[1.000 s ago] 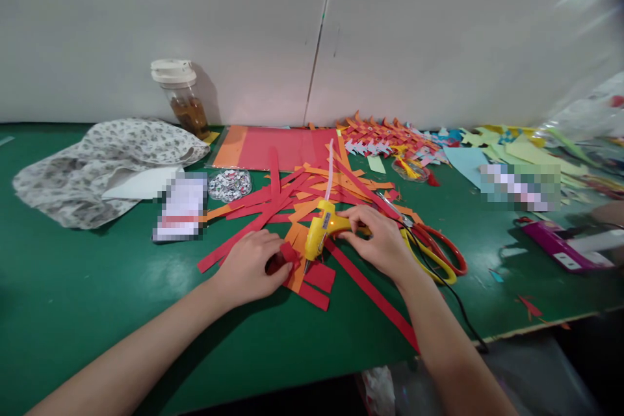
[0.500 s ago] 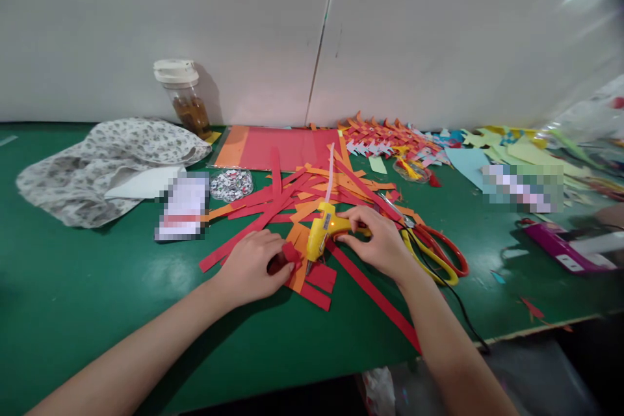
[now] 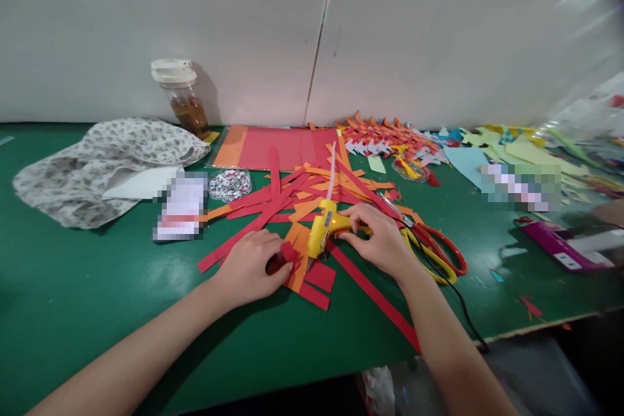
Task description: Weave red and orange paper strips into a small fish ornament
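Note:
My right hand (image 3: 373,234) is closed round the handle of a yellow glue gun (image 3: 320,232), whose nozzle points down at the paper. A pale glue stick (image 3: 332,172) sticks up out of its back end. Under the nozzle lie woven red and orange paper strips (image 3: 314,296). My left hand (image 3: 258,266) pinches a folded red paper strip (image 3: 291,252) at the left side of this weave, its fingers curled. Loose red and orange strips (image 3: 273,208) are heaped just behind both hands. Scissors (image 3: 433,253) with red and yellow handles rest beside my right wrist, partly behind it.
A lidded jar (image 3: 182,101) of brown liquid stands by the wall, near a patterned cloth (image 3: 92,162) and a phone-like pixelated item (image 3: 180,208). Finished-looking woven paper (image 3: 390,133) lies at the back. A purple tool (image 3: 560,244) is at right; a black cord (image 3: 465,315) crosses the table edge.
Hardly anything differs. The glue gun's nozzle sits very slightly differently over the weave, while both hands keep their holds.

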The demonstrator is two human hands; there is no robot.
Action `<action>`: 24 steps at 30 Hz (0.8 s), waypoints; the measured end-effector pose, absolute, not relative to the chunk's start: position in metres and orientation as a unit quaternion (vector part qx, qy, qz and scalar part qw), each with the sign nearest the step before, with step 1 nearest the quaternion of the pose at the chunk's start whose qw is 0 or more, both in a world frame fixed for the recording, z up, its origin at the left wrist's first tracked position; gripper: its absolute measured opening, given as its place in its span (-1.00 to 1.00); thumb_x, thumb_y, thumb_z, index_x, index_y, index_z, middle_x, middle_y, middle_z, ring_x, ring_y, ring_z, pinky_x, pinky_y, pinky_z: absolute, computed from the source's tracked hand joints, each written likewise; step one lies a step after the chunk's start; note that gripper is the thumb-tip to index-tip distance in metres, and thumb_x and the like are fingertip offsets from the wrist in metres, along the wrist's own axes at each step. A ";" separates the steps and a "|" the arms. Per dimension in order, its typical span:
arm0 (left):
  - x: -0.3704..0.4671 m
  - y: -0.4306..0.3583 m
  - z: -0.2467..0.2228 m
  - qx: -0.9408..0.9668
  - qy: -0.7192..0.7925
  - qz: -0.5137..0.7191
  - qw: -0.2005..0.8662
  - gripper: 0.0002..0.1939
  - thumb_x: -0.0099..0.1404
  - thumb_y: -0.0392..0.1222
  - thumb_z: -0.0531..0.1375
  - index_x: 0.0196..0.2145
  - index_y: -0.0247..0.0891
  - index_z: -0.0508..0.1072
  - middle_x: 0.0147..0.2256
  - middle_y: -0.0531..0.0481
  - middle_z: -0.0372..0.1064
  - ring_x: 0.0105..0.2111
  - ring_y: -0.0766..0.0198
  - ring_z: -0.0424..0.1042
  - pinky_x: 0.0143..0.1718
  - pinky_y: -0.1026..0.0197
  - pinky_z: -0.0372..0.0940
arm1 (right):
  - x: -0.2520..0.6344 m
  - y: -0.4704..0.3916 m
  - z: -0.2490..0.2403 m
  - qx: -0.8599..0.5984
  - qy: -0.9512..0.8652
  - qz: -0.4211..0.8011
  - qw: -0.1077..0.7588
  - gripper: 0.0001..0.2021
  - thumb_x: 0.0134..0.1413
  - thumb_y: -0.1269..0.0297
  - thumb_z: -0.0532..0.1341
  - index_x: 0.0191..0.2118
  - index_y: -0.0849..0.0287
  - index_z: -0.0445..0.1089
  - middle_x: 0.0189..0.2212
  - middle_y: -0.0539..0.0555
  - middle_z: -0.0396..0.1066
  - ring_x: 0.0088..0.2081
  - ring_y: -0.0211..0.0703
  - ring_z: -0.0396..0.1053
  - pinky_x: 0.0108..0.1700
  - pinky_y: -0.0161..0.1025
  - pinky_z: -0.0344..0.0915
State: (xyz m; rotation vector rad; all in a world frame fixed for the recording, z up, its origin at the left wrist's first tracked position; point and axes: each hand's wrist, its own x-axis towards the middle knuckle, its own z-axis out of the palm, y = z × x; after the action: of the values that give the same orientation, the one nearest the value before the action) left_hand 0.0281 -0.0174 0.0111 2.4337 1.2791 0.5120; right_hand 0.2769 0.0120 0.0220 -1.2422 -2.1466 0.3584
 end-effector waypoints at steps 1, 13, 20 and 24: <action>0.028 -0.018 0.011 0.857 0.450 0.182 0.172 -0.84 0.18 -0.18 0.09 -0.53 -0.22 0.28 -0.50 0.01 0.31 -0.43 0.24 0.29 -0.40 0.17 0.20 | 0.277 0.012 0.022 -0.470 -0.814 0.141 0.309 -0.73 -0.07 0.43 0.23 -0.51 0.10 0.07 -0.25 0.07 0.39 -0.10 -0.06 0.36 -0.14 -0.14 0.27; 0.028 -0.017 0.010 0.859 0.447 0.191 0.160 -0.83 0.18 -0.17 0.09 -0.54 -0.21 0.29 -0.51 0.01 0.30 -0.44 0.24 0.29 -0.40 0.17 0.20 | 0.278 0.012 0.026 -0.491 -0.793 0.157 0.325 -0.72 -0.14 0.38 0.28 -0.50 0.09 0.08 -0.26 0.07 0.42 -0.13 -0.05 0.39 -0.17 -0.15 0.29; 0.023 -0.020 0.018 0.860 0.413 0.194 0.231 -0.82 0.18 -0.29 0.04 -0.30 -0.20 0.41 -0.34 0.01 0.41 -0.34 0.22 0.33 -0.28 0.12 0.22 | 0.279 0.018 0.020 -0.558 -0.715 0.029 0.421 -0.73 -0.14 0.27 0.28 -0.46 0.08 0.10 -0.26 0.10 0.41 -0.17 -0.01 0.40 -0.18 -0.13 0.28; 0.024 -0.019 0.017 0.851 0.423 0.196 0.241 -0.82 0.22 -0.28 0.03 -0.31 -0.18 0.42 -0.33 0.02 0.42 -0.31 0.22 0.34 -0.25 0.11 0.21 | 0.281 0.019 0.017 -0.593 -0.684 0.008 0.425 -0.72 -0.15 0.25 0.28 -0.45 0.08 0.10 -0.30 0.06 0.41 -0.19 -0.01 0.39 -0.18 -0.11 0.27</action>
State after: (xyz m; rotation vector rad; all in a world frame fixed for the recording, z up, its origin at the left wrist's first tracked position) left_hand 0.0238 -0.0192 0.0166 2.3277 1.1583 0.5375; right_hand 0.2807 0.0194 0.0168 -1.4825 -1.7101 0.0192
